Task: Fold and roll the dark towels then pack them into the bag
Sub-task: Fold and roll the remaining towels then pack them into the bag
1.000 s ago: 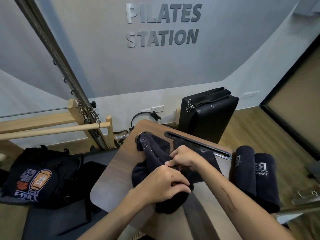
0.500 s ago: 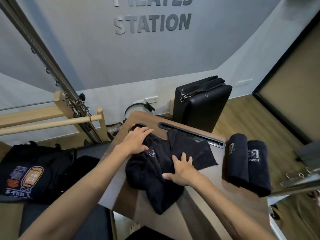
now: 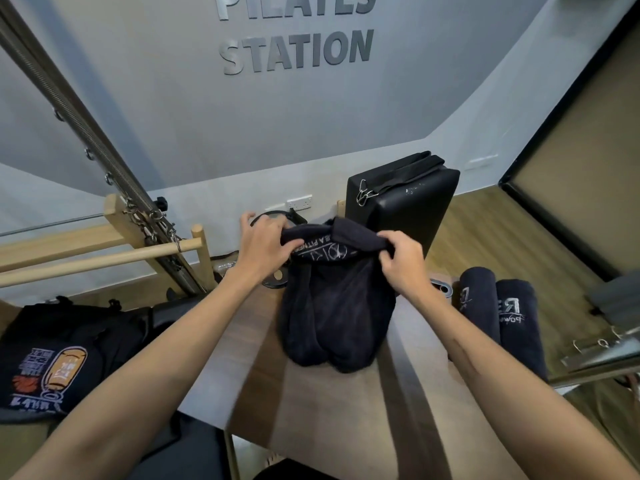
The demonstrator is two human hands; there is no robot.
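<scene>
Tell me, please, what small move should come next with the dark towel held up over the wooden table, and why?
Probably lower it and spread it flat on the brown wooden table. The left hand and right hand pinch the dark fleecy towel's top edge; it hangs bunched, unfolded.

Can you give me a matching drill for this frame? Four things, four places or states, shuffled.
Things:
1. towel
2. rolled towels
3. bag
4. black case

Places or states:
A. upright beyond the table's far edge
B. side by side at the table's right
C. held up by its top edge in both hands, lower part on the table
D. low at the left, printed side showing

Pairs: 1-C, 2-B, 3-D, 4-A. The left hand and right hand each pinch a top corner of the towel.
</scene>
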